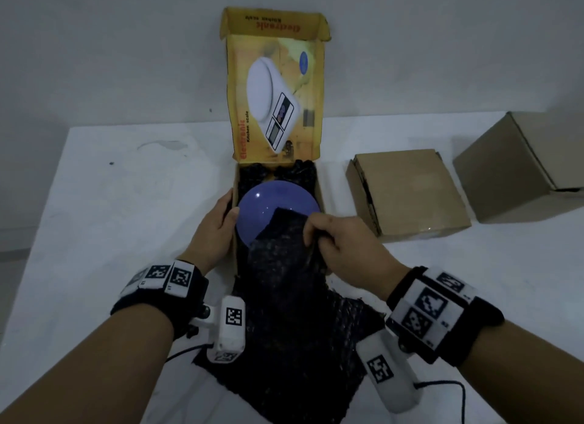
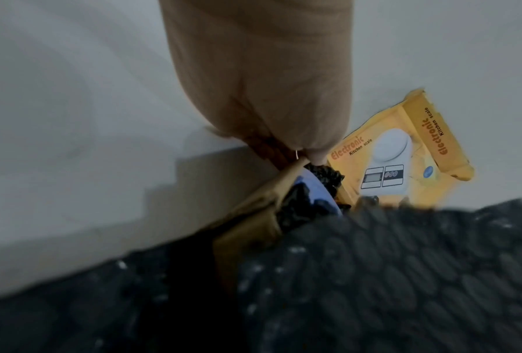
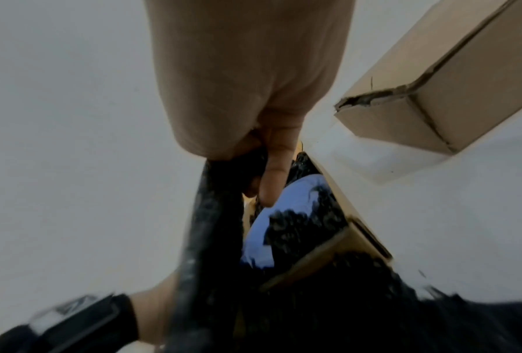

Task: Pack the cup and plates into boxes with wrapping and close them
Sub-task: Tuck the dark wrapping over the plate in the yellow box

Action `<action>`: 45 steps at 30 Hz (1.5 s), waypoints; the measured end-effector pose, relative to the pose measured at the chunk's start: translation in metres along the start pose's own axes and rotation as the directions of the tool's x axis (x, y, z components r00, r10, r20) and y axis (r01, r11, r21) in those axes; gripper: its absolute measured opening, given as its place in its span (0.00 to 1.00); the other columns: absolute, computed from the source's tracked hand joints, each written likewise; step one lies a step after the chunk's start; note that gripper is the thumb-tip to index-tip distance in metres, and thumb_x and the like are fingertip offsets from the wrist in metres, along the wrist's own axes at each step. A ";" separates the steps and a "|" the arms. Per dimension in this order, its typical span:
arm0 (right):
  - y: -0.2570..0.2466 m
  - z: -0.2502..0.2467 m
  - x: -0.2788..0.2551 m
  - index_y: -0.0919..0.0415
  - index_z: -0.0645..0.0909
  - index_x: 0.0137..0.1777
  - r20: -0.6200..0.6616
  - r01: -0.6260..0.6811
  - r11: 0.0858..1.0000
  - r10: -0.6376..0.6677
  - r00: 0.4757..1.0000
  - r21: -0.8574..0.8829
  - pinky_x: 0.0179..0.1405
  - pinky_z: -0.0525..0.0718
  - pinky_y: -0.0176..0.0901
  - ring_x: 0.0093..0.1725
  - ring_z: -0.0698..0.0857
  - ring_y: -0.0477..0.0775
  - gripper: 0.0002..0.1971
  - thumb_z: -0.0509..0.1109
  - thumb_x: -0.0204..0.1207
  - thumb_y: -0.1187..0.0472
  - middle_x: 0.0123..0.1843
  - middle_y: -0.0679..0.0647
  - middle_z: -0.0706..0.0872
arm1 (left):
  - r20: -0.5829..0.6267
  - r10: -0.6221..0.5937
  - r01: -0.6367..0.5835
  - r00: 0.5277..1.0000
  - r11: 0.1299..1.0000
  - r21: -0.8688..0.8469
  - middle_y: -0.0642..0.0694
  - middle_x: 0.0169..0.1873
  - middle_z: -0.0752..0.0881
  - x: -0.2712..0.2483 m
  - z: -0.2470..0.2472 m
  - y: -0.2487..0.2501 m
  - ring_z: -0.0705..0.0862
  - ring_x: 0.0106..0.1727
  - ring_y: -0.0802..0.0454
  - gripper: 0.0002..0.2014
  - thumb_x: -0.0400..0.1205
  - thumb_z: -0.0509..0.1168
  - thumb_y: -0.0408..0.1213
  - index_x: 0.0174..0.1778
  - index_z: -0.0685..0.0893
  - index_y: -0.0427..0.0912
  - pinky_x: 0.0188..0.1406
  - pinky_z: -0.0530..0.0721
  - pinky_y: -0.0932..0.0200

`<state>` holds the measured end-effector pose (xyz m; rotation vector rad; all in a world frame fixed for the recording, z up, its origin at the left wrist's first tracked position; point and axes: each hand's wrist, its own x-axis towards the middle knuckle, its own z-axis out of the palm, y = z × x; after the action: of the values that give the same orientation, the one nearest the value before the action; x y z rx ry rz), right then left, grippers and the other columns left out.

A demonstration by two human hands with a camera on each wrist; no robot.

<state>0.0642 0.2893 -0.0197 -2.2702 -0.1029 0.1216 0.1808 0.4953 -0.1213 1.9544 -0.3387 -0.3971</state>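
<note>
An open yellow kitchen-scale box (image 1: 234,183) stands mid-table, its lid (image 1: 275,91) upright. Inside it a blue plate (image 1: 271,202) lies on black bubble wrap (image 1: 284,297), which drapes out over the box's near end onto the table. My right hand (image 1: 314,231) pinches the wrap's edge and holds it over the plate's near right part. At the box's left wall, my left hand (image 1: 229,207) grips with fingers outside and the thumb inside by the plate's rim. The right wrist view shows the plate (image 3: 263,238) partly under the wrap (image 3: 205,215).
Two shut brown cardboard boxes stand to the right, a flat one (image 1: 407,193) near the yellow box and a taller one (image 1: 518,167) farther out. The white table (image 1: 126,208) meets a wall right behind the lid. Thin cables trail near my wrists.
</note>
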 end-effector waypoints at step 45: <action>0.024 0.026 0.174 0.60 0.83 0.50 0.167 0.216 0.548 -0.138 0.976 -0.808 0.31 0.76 0.48 0.43 0.84 0.62 0.07 0.71 0.73 0.66 0.49 0.56 0.83 | -0.383 -0.104 0.154 0.918 0.983 0.101 0.42 0.52 0.85 0.021 0.020 0.000 0.82 0.54 0.41 0.22 0.82 0.48 0.53 0.59 0.80 0.44 0.53 0.78 0.41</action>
<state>0.2344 0.3138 -0.0642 -3.1933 -0.5424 0.0627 0.1912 0.4707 -0.1317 2.1347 0.0158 -0.0765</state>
